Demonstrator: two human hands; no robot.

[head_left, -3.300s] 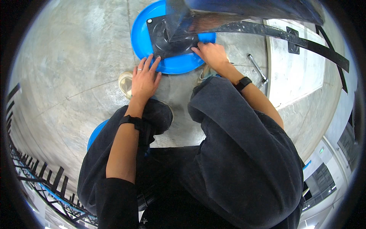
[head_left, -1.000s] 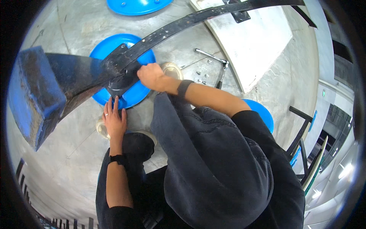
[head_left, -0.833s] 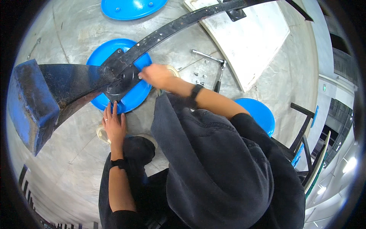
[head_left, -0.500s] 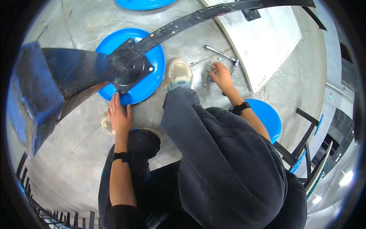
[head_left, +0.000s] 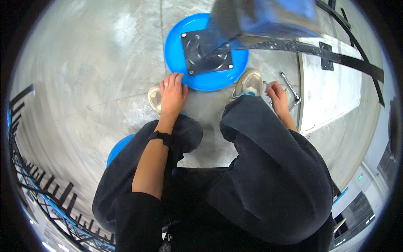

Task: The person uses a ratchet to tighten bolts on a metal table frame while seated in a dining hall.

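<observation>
A round blue disc (head_left: 206, 83) with a raised rim lies on the floor in front of my shoes. On it sits a square black metal plate (head_left: 199, 59) with shiny round spots at its corners. My left hand (head_left: 173, 94) is at the disc's near rim, fingers slightly bent and thumb apart, seemingly holding nothing. My right hand (head_left: 278, 100) is low beside my right shoe, its fingers curled together; whatever they hold is hidden. Just right of it lies a silver ratchet wrench (head_left: 289, 84), with small metal parts around it, partly covered by the hand.
A black curved bar (head_left: 289, 45) reaches right from the plate, over a white panel (head_left: 331, 96). A blurred blue-and-black block (head_left: 277, 19) rises above the disc. Another blue disc (head_left: 119, 149) shows beside my left leg. Black racks (head_left: 54, 193) stand at the lower left.
My view has turned, so disc and plate appear farther right. The left hand stays by the disc's rim, its fingers more bent. My right hand's fingers have curled in, near the wrench.
</observation>
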